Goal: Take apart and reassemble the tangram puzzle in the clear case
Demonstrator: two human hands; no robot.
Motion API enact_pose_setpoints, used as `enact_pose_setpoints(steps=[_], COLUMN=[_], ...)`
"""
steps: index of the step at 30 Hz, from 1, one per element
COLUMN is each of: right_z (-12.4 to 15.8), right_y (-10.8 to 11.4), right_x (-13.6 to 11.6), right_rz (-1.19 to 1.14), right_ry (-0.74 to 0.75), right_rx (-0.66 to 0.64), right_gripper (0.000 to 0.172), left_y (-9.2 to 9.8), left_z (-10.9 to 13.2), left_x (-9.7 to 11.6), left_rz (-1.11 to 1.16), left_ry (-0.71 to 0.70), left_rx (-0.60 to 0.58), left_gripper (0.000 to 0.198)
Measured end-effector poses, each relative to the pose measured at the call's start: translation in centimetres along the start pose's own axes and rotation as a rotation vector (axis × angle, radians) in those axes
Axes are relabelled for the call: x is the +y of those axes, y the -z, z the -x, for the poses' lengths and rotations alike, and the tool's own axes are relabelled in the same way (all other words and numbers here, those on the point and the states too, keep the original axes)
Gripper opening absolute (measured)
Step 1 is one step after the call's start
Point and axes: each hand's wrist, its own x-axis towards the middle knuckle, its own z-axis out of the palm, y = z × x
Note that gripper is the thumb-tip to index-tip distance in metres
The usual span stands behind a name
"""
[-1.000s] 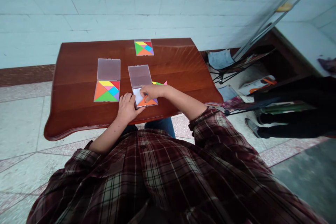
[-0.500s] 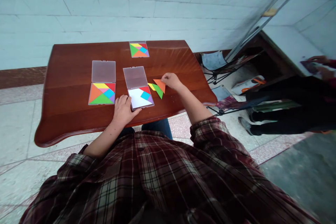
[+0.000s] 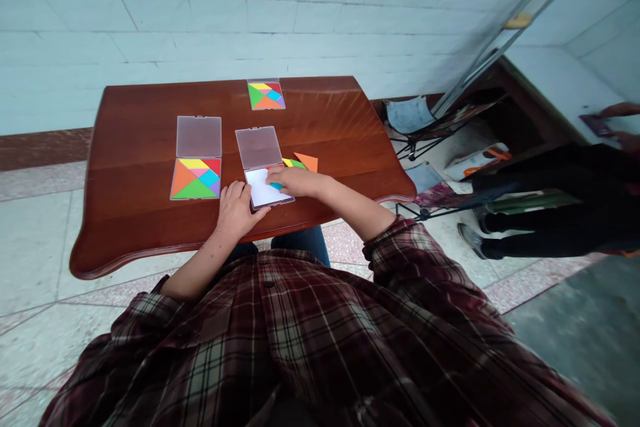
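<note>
My left hand (image 3: 237, 208) holds the near left corner of an open tangram case (image 3: 257, 188), fingers along its side and thumb at the front edge. The white bed of the case shows on its left part. My right hand (image 3: 293, 181) reaches over the right part, its fingertips drawn together at a blue piece (image 3: 275, 185). Whether they grip it is hidden; the red piece is mostly covered. Just beyond my right hand, an orange triangle (image 3: 307, 161), a green piece (image 3: 297, 164) and a yellow piece (image 3: 287, 162) lie on the table.
A filled tangram case (image 3: 195, 179) with its lid open lies to the left on the wooden table (image 3: 135, 213). Another filled case (image 3: 266, 95) lies near the back edge. Folding chairs (image 3: 410, 115) and a person in dark clothes (image 3: 550, 193) are to the right.
My right hand has let go of the orange triangle beside the other loose pieces and moved left, over the case. My left hand stays at the case's corner.
</note>
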Motion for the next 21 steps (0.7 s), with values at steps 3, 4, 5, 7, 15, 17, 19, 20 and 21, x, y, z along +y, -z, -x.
enact_pose_setpoints(steps=[3,4,5,7,15,17,19,20,21], right_z=[-0.8,-1.0,-1.1,-1.4,-2.2,-2.2,-1.9,-1.7,-1.3], right_y=[0.4,0.7,1.0,1.5,2.5,2.8,3.2,3.5,3.7], right_x=[-0.2,-0.3,-0.3,-0.5,-1.0,-0.9,-0.5,-0.2,0.3], right_rz=[0.097,0.12,0.134,0.136,0.161,0.123,0.032,-0.04,-0.12], right_ry=[0.006,-0.002,-0.014,-0.048,-0.078,-0.074,-0.079,-0.095,-0.123], right_rx=[-0.115,-0.138,-0.149,-0.153,-0.209,-0.187,-0.13,-0.079,-0.01], right_gripper=[0.053,0.052,0.05,0.049,0.029,0.019,0.014,0.011,0.009], left_y=[0.0,0.0,-0.1,0.0,0.2,0.3,0.3,0.3,0.3], left_z=[0.0,0.0,0.0,0.0,0.0,0.0,0.0,0.0,0.0], left_x=[0.0,0.0,0.0,0.0,0.1,0.2,0.2,0.1,0.1], left_rz=[-0.005,-0.006,-0.004,0.004,0.017,0.016,0.016,0.019,0.024], left_ry=[-0.001,0.001,0.004,0.009,-0.001,0.001,0.003,0.005,0.008], left_rx=[-0.001,-0.002,-0.004,-0.01,-0.015,-0.017,-0.015,-0.012,-0.01], left_gripper=[0.052,0.052,0.052,0.052,0.049,0.049,0.049,0.049,0.049])
